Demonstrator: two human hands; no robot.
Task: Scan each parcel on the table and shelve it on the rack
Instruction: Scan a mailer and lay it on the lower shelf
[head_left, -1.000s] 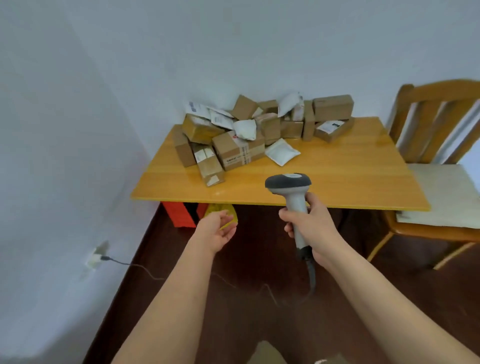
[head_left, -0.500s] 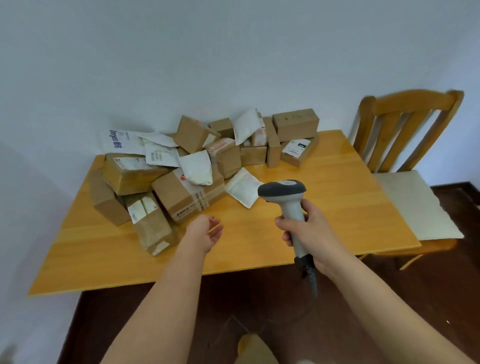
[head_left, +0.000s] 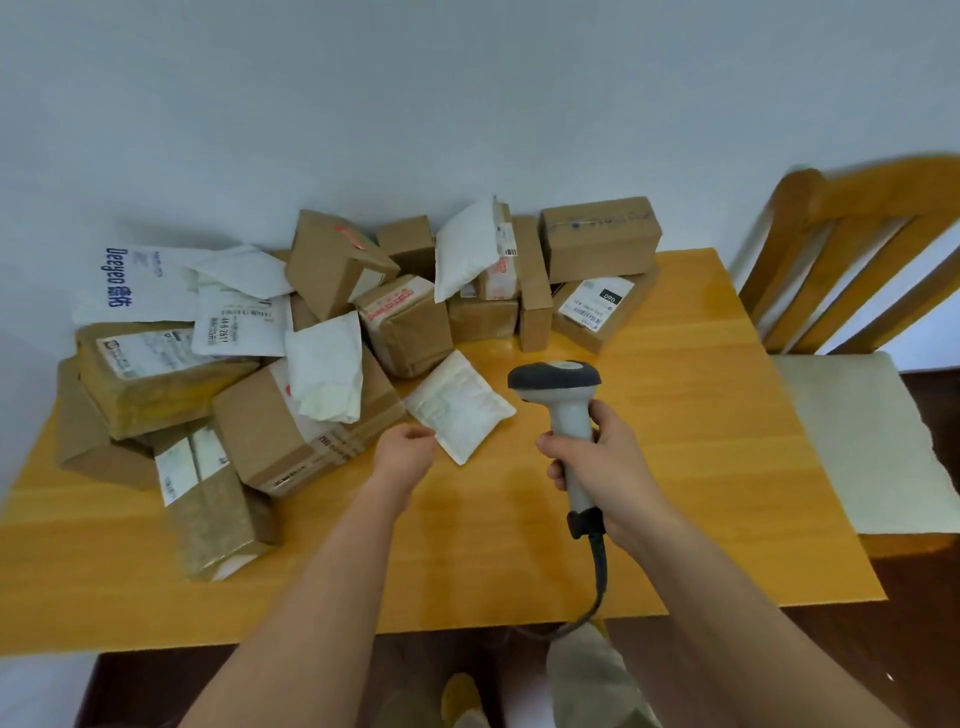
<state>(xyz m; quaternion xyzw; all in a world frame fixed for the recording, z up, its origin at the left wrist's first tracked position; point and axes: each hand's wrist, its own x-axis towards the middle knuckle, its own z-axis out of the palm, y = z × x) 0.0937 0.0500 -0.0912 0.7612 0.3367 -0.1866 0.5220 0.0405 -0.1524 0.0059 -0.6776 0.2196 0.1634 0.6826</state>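
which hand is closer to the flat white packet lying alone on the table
Left. The left hand is at the white packet's near corner; the right hand grips the scanner off to its right.

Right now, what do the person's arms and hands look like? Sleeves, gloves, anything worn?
Both forearms are bare up to the frame edge, with no sleeves showing. The left hand and right hand are bare: no gloves, and no rings, watch or wristband visible. No markings show on either arm.
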